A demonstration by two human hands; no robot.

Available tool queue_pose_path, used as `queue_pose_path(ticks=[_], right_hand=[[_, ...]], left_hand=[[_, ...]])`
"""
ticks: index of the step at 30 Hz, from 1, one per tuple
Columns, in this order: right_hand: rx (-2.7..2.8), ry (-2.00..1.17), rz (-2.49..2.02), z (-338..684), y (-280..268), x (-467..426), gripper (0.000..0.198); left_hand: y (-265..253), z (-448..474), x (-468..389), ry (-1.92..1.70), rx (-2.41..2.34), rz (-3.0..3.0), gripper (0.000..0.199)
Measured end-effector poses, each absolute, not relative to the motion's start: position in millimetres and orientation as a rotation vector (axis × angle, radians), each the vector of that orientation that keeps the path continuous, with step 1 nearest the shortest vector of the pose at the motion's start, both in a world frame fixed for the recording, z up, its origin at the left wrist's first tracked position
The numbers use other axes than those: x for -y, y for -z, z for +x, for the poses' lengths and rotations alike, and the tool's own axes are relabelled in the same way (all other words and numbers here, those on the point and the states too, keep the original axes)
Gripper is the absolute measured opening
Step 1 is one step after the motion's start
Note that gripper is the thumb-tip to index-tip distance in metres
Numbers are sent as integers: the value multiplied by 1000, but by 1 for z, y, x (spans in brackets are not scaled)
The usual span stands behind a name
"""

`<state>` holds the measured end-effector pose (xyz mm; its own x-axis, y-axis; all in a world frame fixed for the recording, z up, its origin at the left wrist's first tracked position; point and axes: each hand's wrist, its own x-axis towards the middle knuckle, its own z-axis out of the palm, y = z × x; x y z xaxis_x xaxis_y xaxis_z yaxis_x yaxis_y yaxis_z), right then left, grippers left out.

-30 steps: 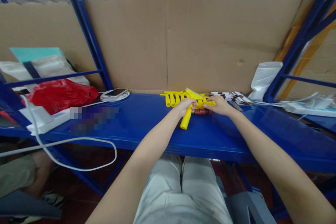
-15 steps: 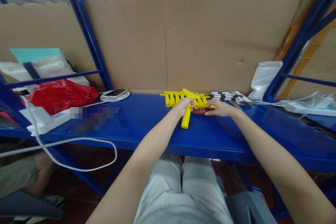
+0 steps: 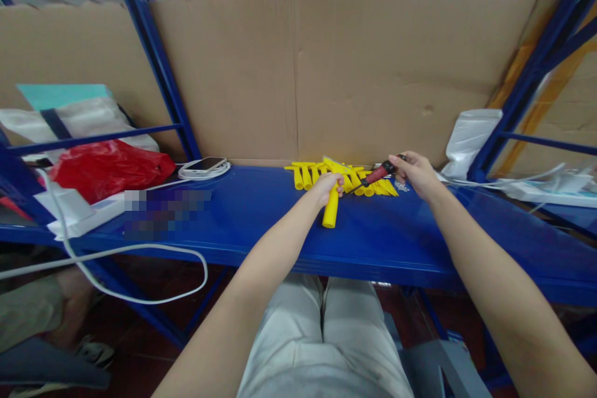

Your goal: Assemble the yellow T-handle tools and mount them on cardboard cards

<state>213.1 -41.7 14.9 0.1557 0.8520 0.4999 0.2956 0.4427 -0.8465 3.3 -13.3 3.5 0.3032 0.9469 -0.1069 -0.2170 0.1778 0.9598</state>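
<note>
My left hand (image 3: 329,188) is closed around a yellow T-shaped scraper (image 3: 329,214), its handle pointing toward me and its wide head at the far end. Between the fingertips of my right hand (image 3: 414,173) is the black end of a screwdriver (image 3: 381,172) with a red and black handle. Its dark shaft slants down and left, with the tip close to the scraper and my left fingers; whether it touches cannot be made out. Behind my hands, several more yellow scrapers (image 3: 298,179) lie in a row on the blue shelf (image 3: 261,211).
Cardboard (image 3: 224,74) stands along the back, between blue posts. On the left are a phone (image 3: 208,165) on a coiled white cable, a red plastic bag (image 3: 112,168) and a power strip (image 3: 100,214). A translucent plastic bag (image 3: 471,143) leans at the right post.
My right hand has picked the screwdriver up off the shelf and moved right and slightly up with it, tilting it. My left hand and its scraper have barely moved.
</note>
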Motion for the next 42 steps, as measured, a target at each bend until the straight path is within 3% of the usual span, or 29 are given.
queue_pose_path(ticks=[10,28,42], right_hand=[[928,-397,-831,239,-16,19,49],[877,-377,-790,234,-14,18,57],[887,-368,-792,238,-11,15,53]], left_hand=[[4,1,9,-918,-969,1078,25],[3,2,9,-819,-931,1125,25],[3,4,11,-823,-905,1131,23]])
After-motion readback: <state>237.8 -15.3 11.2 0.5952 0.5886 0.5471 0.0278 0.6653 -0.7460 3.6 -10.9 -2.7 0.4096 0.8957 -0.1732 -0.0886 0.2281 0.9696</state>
